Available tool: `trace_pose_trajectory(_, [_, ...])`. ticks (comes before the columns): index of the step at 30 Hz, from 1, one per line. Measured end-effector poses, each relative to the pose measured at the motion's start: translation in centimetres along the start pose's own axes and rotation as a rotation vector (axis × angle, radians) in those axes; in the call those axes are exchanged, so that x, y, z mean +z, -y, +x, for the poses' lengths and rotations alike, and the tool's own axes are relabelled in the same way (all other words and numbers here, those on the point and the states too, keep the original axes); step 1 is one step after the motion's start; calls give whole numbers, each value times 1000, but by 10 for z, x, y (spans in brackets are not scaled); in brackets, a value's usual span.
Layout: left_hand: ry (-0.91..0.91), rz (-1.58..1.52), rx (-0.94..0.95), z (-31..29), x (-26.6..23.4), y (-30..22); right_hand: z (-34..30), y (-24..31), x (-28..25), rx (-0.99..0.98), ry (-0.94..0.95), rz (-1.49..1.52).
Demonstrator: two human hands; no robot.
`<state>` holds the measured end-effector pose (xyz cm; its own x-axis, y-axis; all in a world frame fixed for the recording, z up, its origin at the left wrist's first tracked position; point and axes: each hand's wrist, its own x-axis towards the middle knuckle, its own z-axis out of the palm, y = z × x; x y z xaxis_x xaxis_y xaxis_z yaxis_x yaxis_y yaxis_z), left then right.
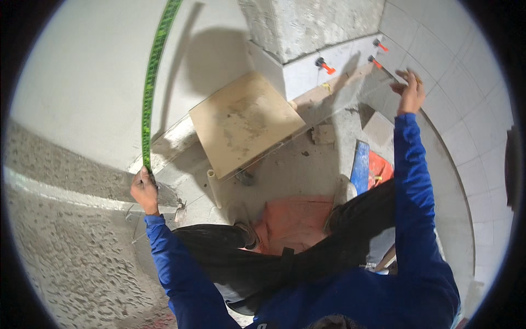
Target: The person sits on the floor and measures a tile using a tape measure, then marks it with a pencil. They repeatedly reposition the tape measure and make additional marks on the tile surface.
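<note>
My left hand point(144, 192) is closed at the lower end of a green tape measure blade point(148, 104) with dark markings. The blade rises in a slight curve along the pale wall and out of the top of the view. At the right my right hand point(411, 94) is raised, its fingers bent round a short thin yellowish-brown stick point(412, 77) that looks like a pencil. Both arms are stretched well apart. A square beige tile point(246, 126) lies between them, partly under my shadow.
Orange tile-levelling clips point(327, 67) stick out from white tiles point(304, 74) round a concrete column point(318, 24). A blue tool point(360, 164) lies by a red-orange bag point(379, 169) near my foot. A pale pipe point(213, 186) stands beside the beige tile. Orange sheeting point(296, 219) lies between my feet.
</note>
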<state>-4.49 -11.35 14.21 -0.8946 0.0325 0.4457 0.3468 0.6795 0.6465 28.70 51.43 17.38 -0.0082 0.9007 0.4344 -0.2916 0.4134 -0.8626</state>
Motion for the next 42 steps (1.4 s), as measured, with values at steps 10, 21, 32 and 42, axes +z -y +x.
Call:
trace_pose_trajectory(10, [-17,96,60,-5,3,-4,-12,15,11,18,32,-3])
trace_pose_trajectory(21, [-26,478,170,-7,6,-17,-11,23,-4,-6,3,4])
trace_pose_trajectory(32, [129,755,77,26,21,3,-10,20,3,-6,32,-6])
trace_pose_trajectory(42, [164,711,139,41,37,10,-7,17,-11,-10,29,-14])
